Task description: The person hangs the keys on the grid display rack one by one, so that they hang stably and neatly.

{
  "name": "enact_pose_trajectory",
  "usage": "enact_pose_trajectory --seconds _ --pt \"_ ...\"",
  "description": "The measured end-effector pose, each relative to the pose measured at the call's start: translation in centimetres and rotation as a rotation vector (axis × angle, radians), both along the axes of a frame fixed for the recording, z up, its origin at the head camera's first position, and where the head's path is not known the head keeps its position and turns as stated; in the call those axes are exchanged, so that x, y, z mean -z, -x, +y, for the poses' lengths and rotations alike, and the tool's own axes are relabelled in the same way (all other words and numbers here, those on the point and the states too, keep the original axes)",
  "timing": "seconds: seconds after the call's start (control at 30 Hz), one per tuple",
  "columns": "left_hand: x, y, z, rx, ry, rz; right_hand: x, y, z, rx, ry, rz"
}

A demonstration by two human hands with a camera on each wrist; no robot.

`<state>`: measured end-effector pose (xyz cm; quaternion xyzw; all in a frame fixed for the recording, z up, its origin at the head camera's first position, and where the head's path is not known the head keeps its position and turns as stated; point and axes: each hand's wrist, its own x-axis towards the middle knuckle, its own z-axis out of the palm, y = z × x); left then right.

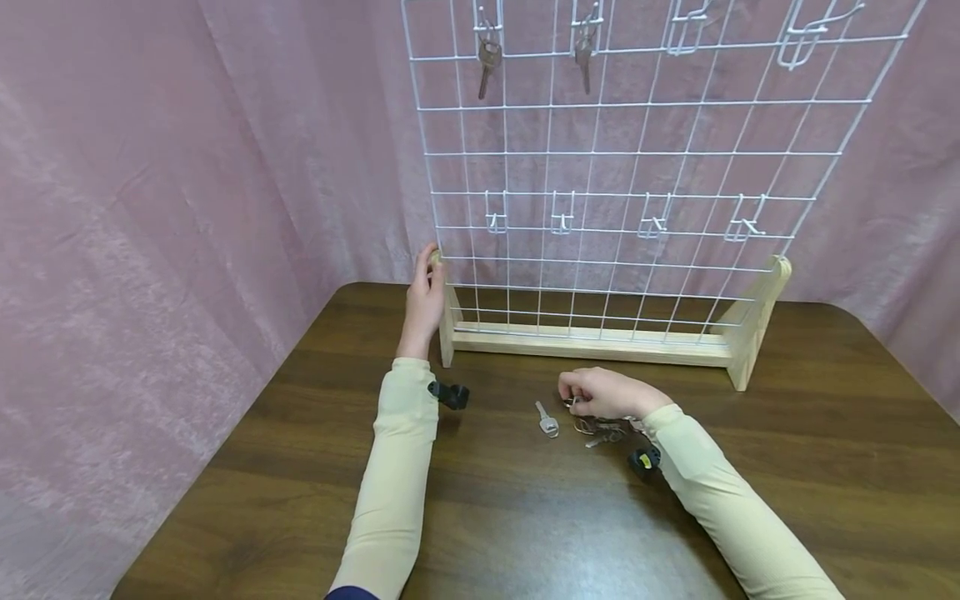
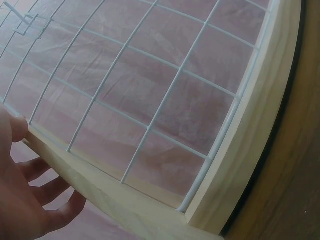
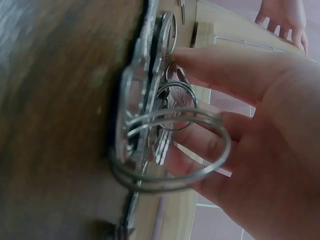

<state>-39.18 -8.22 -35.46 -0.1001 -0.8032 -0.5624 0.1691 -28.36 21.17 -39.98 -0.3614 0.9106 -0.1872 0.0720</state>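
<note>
My left hand point(image 1: 425, 304) grips the top of the wooden side post point(image 1: 447, 333) of a white wire grid rack point(image 1: 551, 153). In the left wrist view its thumb and fingers lie on either side of the pale wood point(image 2: 107, 192). Low over the table, my right hand point(image 1: 611, 393) pinches a key with a small ring point(image 1: 570, 402) between thumb and fingers. Below that palm lies a pile of keys point(image 1: 603, 430); a large split ring point(image 3: 228, 145) stands up close to the right wrist camera. One loose silver key point(image 1: 549, 427) lies left of the pile.
Two keys, one on the left hook point(image 1: 489, 55) and another point(image 1: 584, 55) beside it, hang from the grid's upper row. More white hooks point(image 1: 562, 222) line a lower row. The rack stands on the brown wooden table point(image 1: 300, 467), with pink curtain point(image 1: 225, 167) behind.
</note>
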Motion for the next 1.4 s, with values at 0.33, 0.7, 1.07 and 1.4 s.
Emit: enact_pose_trajectory --seconds 0.33,0.7,1.07,1.4 --pt "0.1 -0.2 0.2 0.011 0.003 -0.008 0.0 -0.1 0.0 0.077 0.036 0.139" --pt "0.3 0.1 0.2 0.001 -0.002 -0.001 -2.0 0.0 1.2 0.171 0.150 0.241" --pt "0.3 0.0 -0.1 -0.012 0.011 -0.009 -5.7 -1.2 3.0 0.347 0.405 0.361" --pt "0.0 -0.1 0.1 -0.014 0.002 0.008 -8.2 -2.4 4.5 0.439 0.608 0.506"
